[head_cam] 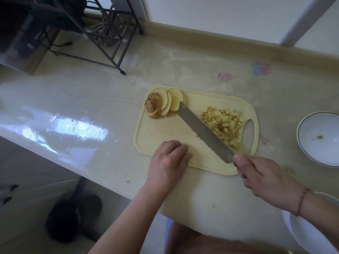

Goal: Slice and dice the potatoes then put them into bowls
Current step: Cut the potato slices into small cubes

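A pale yellow cutting board lies on the counter. Several round potato slices fan out at its far left corner. A heap of small potato dice sits near the board's handle hole. My right hand grips the handle of a long knife, whose blade lies across the board between the slices and the dice. My left hand rests on the board's near left edge, fingers curled under and holding nothing that I can see.
An empty white bowl stands on the counter right of the board. Another white bowl shows at the bottom right under my right forearm. A dark metal rack stands at the back left. The counter edge runs diagonally at left.
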A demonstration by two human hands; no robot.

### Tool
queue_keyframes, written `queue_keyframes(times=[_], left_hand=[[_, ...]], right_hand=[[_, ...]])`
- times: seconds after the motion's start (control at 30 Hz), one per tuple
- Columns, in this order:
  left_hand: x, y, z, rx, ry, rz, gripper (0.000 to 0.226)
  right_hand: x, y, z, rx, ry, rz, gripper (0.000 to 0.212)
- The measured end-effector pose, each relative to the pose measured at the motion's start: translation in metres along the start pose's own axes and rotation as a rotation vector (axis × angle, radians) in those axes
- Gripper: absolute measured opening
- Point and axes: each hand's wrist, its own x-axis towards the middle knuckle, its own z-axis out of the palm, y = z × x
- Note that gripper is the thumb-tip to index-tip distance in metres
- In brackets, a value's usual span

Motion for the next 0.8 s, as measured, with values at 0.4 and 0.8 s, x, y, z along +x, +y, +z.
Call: queue_keyframes(times=[0.4,0.8], left_hand=[[0.052,0.027,0.021,-0.137,0.007,0.025,0.011],[0.037,0.036,-0.028,-0.159,0.31,0.139,0.022]], right_hand=[[-0.014,-0.009,-0.016,-0.035,0.086,-0.127,0.071],[-0.004,0.006,-0.023,-0.489,0.188,-0.276,0.069]])
